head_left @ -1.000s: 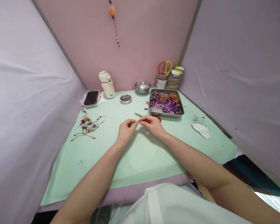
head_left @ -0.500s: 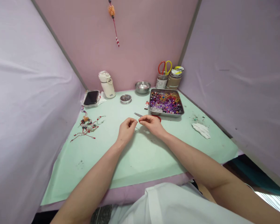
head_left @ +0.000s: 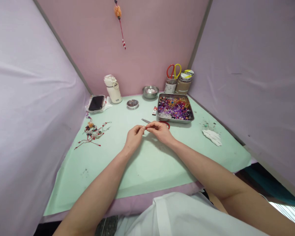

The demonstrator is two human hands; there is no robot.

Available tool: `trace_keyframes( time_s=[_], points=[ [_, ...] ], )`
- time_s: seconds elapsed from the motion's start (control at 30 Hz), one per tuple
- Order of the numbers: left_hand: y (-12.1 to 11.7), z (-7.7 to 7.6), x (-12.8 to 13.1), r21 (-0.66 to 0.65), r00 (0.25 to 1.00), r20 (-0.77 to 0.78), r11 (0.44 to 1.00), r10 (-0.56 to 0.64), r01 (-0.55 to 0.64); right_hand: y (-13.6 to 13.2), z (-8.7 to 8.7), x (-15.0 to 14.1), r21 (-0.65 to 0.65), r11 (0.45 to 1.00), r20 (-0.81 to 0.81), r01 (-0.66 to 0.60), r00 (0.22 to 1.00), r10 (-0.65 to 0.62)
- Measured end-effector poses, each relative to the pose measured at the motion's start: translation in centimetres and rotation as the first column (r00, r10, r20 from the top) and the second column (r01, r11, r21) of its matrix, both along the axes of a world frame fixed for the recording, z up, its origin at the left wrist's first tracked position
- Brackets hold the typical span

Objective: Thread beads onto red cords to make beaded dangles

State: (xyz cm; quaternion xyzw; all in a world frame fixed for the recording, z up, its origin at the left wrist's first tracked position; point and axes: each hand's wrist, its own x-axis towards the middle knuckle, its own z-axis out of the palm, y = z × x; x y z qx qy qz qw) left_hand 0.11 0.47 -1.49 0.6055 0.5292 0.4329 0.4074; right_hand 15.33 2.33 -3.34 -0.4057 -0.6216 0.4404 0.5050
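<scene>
My left hand [head_left: 134, 137] and my right hand [head_left: 161, 131] meet fingertip to fingertip over the middle of the table. Between thumb and forefinger, my right hand pinches a small red bead [head_left: 146, 128]. My left fingers are pinched on a thin pale cord [head_left: 145, 134], whose loose part hangs just below them. Whether the cord runs through the bead is too small to tell. Scissors [head_left: 145, 121] lie just behind my right hand, which covers their middle; blades and part of the red handle show.
A metal tray [head_left: 175, 121] of mixed beads stands behind the scissors, beside a small red-and-white box [head_left: 154, 110]. Beaded strings [head_left: 93, 132] lie at left. Behind are a phone [head_left: 96, 103], bottle [head_left: 113, 89], round case [head_left: 132, 104], metal bowl [head_left: 150, 93] and jars [head_left: 183, 86]. White tissue [head_left: 212, 137] lies right.
My left fingertips drew slightly back from the bead half a second ago and are now close against it again. The cord below them shows less. My right hand stays nearly still.
</scene>
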Motion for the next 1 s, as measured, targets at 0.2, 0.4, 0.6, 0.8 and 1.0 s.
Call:
trace_keyframes(
  time_s=[0.2,0.4,0.6,0.8,1.0],
  points=[
    [0.3,-0.5,-0.1,-0.073,0.991,0.133,0.997,-0.011,0.021,0.0,-0.2,0.0,0.055,0.998,0.025,0.01,1.0,-0.011],
    [0.4,-0.6,-0.1,-0.102,0.983,0.185,0.995,0.009,0.01,-0.5,0.3,0.0,0.162,0.985,0.114,0.059,0.99,-0.079],
    [0.3,-0.5,0.2,-0.126,0.974,0.226,0.992,0.018,0.011,-0.8,0.5,-0.1,0.217,0.976,0.168,0.031,0.983,-0.069],
    [0.2,0.0,0.0,-0.153,0.956,0.292,0.987,0.001,0.046,-0.9,0.5,0.1,0.27,0.963,0.207,0.017,0.975,-0.076],
    [0.2,0.5,0.0,-0.261,0.906,0.422,0.961,0.03,0.09,-1.1,0.7,0.0,0.311,0.95,0.229,0.0,0.97,-0.075]
  ],
)
